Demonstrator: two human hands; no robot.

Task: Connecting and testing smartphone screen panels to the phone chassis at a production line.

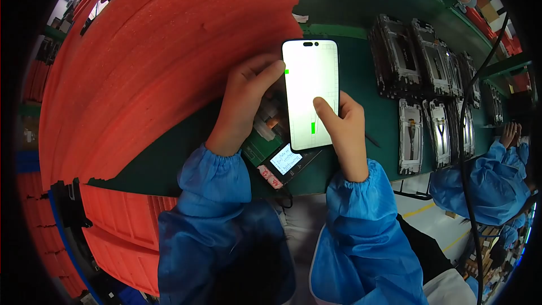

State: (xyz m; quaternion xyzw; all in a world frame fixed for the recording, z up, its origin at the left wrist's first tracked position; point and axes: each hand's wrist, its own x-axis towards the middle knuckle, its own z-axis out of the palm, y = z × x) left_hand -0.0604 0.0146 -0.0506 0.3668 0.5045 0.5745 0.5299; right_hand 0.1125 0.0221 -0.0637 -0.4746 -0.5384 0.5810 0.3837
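Upright in front of me is a lit phone screen (302,87), white with thin grid lines, small green patches and dark cutouts at its top edge. My right hand (347,127) grips its lower right side, thumb on the glass and fingers behind. At the upper left edge, the thumb of my left hand (245,93) presses, and its other fingers are hidden or in shadow. Below and partly behind the screen are a green circuit board (262,148) and a black test box (293,164) with a small lit display. A red-and-white label (270,177) sits on the box's corner.
Red foam sheets (169,62) rise along the left of the green table (355,68). Stacked phone frames (398,56) stand in rows at the right. A black cable (464,164) hangs there, near a co-worker in a blue sleeve (474,183). Red trays (121,214) are lower left.
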